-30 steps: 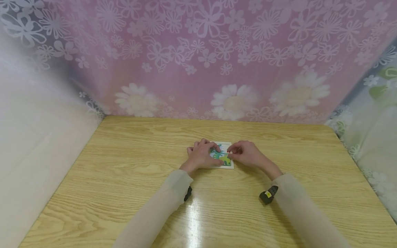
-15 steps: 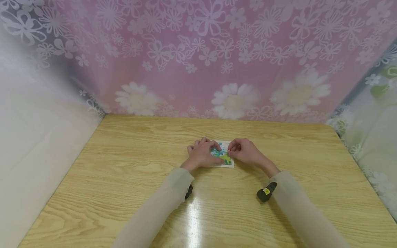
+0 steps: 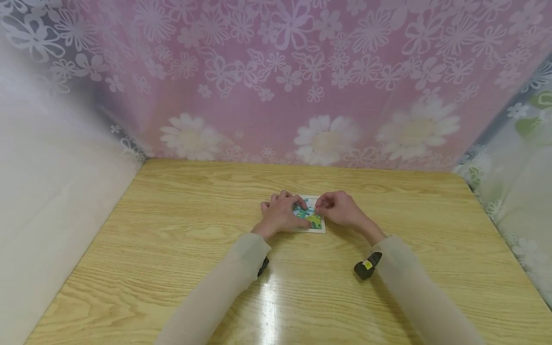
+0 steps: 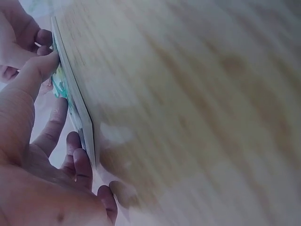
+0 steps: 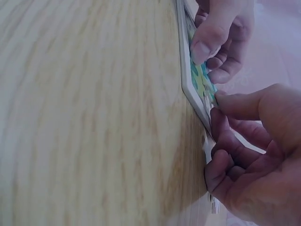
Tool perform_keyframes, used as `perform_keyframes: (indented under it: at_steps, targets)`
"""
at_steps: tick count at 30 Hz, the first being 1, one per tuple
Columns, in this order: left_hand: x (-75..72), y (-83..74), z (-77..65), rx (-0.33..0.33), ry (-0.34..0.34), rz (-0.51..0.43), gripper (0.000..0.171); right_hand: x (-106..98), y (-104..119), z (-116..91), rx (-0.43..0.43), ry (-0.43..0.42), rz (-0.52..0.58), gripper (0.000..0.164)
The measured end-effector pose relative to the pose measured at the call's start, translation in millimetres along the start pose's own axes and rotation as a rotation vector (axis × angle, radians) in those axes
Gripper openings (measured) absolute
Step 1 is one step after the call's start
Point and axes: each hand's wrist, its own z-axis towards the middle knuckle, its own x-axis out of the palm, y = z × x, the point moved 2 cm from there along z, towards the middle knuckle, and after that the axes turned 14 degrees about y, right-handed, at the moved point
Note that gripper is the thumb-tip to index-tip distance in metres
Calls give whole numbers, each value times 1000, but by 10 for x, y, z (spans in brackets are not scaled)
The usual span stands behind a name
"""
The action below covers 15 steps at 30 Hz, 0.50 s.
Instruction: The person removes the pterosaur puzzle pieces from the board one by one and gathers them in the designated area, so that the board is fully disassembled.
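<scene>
A small picture puzzle (image 3: 316,221) in a white frame lies on the table, showing green, blue and white patches. My left hand (image 3: 281,214) spreads over its left part, thumb and index finger pressing on the picture. In the left wrist view the other fingers of that hand lie along the frame's edge (image 4: 81,106). My right hand (image 3: 342,210) is at the right side of the puzzle, thumb and index finger pinching a small puzzle piece, mostly hidden by the fingertips (image 5: 223,100). In the right wrist view these fingertips are right at the picture's surface.
The wood-grain table (image 3: 194,206) extends around the puzzle on all sides. A pink flowered curtain (image 3: 258,105) hangs behind it, with pale cloth at left and right. Black wrist cameras (image 3: 364,269) sit below the cream sleeves (image 3: 424,282).
The right fingertips have shifted slightly left over the puzzle, and the red-and-white piece between them is now mostly covered. The left hand stays in place on the puzzle.
</scene>
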Motion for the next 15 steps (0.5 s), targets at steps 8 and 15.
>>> perform_keyframes:
  at_steps: [8, 15]
  targets:
    - [-16, -10, -2, 19, 11, 38, 36, -35, -25, -32, 45, -30, 79, 18]
    - [-26, 24, -30, 68, 11, 68, 39, -137, -108, -202, 64, -56, 194, 24]
